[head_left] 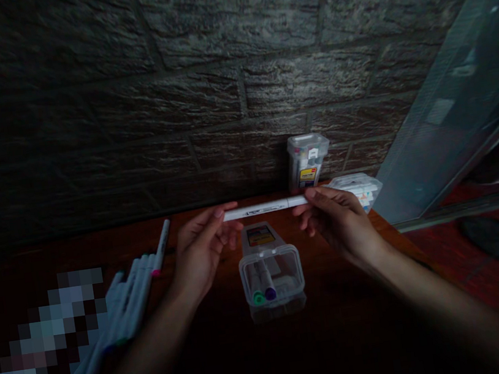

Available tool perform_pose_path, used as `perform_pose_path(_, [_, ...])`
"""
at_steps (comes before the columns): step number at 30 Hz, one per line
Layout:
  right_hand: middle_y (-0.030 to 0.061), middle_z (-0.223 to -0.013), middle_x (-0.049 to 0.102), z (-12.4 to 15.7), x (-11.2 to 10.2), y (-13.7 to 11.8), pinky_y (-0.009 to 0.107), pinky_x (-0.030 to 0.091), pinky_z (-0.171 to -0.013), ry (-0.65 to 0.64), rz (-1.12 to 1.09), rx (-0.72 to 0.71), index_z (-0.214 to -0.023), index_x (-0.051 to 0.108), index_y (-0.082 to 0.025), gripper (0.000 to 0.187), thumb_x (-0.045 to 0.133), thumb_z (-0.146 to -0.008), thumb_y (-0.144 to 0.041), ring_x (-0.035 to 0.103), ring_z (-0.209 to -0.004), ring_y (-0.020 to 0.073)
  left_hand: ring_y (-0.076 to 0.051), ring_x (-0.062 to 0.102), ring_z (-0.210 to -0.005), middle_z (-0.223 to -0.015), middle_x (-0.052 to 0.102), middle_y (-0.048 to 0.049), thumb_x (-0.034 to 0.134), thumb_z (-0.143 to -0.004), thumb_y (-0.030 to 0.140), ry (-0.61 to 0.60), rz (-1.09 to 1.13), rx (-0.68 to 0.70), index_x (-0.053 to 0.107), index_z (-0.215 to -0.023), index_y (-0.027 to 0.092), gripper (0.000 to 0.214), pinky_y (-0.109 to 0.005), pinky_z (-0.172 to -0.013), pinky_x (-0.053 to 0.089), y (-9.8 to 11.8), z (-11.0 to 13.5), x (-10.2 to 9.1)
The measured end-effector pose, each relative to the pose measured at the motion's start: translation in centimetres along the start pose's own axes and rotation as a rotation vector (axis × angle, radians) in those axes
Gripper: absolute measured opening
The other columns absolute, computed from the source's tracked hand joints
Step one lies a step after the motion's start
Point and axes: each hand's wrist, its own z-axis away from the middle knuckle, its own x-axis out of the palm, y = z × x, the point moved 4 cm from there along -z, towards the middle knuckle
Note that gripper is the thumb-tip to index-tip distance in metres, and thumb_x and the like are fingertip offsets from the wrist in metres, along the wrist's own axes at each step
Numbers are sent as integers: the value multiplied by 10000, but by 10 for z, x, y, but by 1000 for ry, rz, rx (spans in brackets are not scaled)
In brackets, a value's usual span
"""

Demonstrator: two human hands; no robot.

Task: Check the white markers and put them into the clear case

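Observation:
Level between my two hands is a white marker pen with small dark print along its barrel. My left hand pinches its left end between thumb and fingers. The other end is gripped by the thumb and fingers of my right hand. Below the pen, a clear plastic case lies on the table with its mouth towards me. Inside it are a green-ended marker and a purple-ended marker.
Several white markers lie loosely at the left of the wooden table. An upright clear case of markers stands against the brick wall. Another clear case is right of it. A blurred patch hides the far left.

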Motion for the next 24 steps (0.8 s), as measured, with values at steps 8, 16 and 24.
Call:
perform_pose_path(8, [45,-748,811,0,-1,0,173,546,-441,-22,-37,30,-931,813,-170,291,897,-766,-395,701,-531,118,-110,630,-555,-744,777,-105,771,-861,308,-21,68,-8,824,-1014,108,257,-196,-495,482,2,2,3])
perform_pose_path(16, [47,-742,805,0,-1,0,178,549,-444,-16,-39,41,-923,815,-169,256,873,-791,-381,697,-533,119,-109,637,-557,-765,781,-106,738,-882,274,-38,94,-15,826,-997,113,216,-205,-501,490,3,1,3])
perform_pose_path(24, [52,-733,801,-1,0,0,197,554,-445,-2,-33,41,-902,808,-172,257,874,-783,-390,703,-533,133,-121,620,-568,-757,775,-107,715,-895,293,-29,85,-13,822,-1015,120,236,-220,-494,469,2,1,2])
